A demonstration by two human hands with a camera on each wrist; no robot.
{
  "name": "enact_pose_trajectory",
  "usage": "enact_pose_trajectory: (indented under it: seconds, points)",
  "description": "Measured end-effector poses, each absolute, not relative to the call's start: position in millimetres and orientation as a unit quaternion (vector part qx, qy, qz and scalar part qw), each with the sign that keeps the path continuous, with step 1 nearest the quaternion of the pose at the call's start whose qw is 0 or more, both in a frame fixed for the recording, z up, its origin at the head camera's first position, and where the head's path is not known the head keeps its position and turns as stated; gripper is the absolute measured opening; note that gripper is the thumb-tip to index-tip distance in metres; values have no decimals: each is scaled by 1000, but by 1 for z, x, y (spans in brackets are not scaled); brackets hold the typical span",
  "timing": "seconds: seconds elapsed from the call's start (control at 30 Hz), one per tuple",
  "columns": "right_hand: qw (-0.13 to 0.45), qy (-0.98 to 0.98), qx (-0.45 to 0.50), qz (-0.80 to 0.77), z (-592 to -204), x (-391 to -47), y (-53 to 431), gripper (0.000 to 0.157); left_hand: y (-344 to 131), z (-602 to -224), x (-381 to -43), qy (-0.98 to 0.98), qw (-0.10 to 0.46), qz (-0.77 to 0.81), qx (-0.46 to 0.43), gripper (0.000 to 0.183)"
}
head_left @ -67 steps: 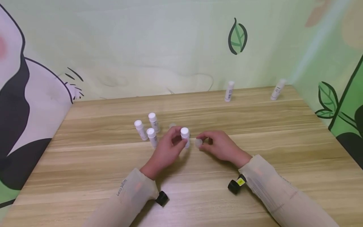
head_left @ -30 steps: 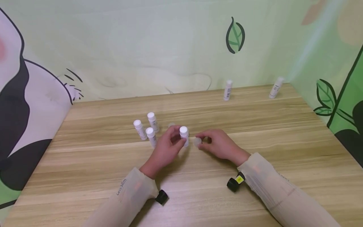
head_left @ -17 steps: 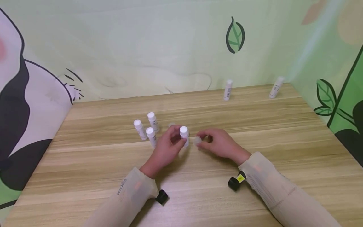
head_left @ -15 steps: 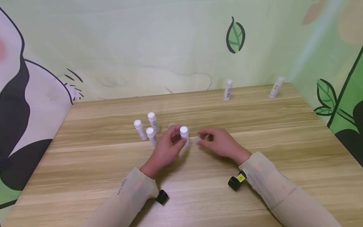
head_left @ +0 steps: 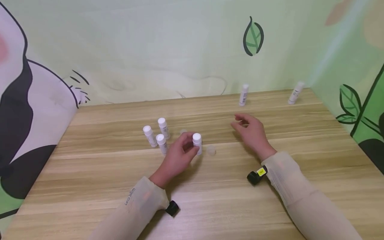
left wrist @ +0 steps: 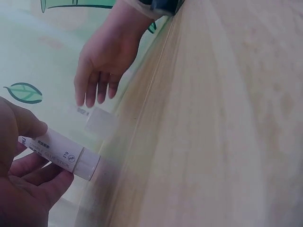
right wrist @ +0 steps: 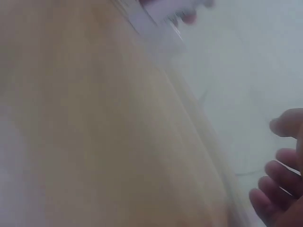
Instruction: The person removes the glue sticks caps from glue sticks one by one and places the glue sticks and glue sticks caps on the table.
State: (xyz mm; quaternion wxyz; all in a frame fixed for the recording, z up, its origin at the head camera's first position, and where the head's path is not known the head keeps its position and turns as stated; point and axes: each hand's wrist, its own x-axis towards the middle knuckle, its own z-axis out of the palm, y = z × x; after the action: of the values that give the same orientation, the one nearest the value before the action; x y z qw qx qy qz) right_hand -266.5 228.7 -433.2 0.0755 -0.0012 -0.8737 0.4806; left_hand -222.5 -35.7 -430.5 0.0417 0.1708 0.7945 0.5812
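Observation:
My left hand (head_left: pixel 178 155) grips a white glue stick (head_left: pixel 197 141) that stands upright near the middle of the table. Its printed label faces the left wrist camera, with the left thumb and fingers (left wrist: pixel 59 187) on either side of the tube. Just right of this glue stick a translucent cap (head_left: pixel 211 150) stands on the wood, apart from both hands. My right hand (head_left: pixel 252 131) hovers farther back and to the right, holding nothing, its fingers loosely bent. In the right wrist view the right fingers (right wrist: pixel 281 177) are spread apart from the thumb.
Three more white glue sticks (head_left: pixel 148 136) stand grouped left of the left hand. Two others stand at the back right: one glue stick (head_left: pixel 244 95) by the wall and another glue stick (head_left: pixel 295 93) near the corner. Another translucent piece (head_left: pixel 183 132) shows behind the left hand.
My right hand has let go of the translucent cap and moved back and to the right. The cap stays beside the glue stick, which my left hand still holds in place.

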Motion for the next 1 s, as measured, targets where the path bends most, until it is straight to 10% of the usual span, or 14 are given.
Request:
enact_pose_trajectory:
  seconds: [1.0]
  points:
    - [167,-773,-161,590,-413,-371,254,59,-41,-437,-225,795,20,570,206,34]
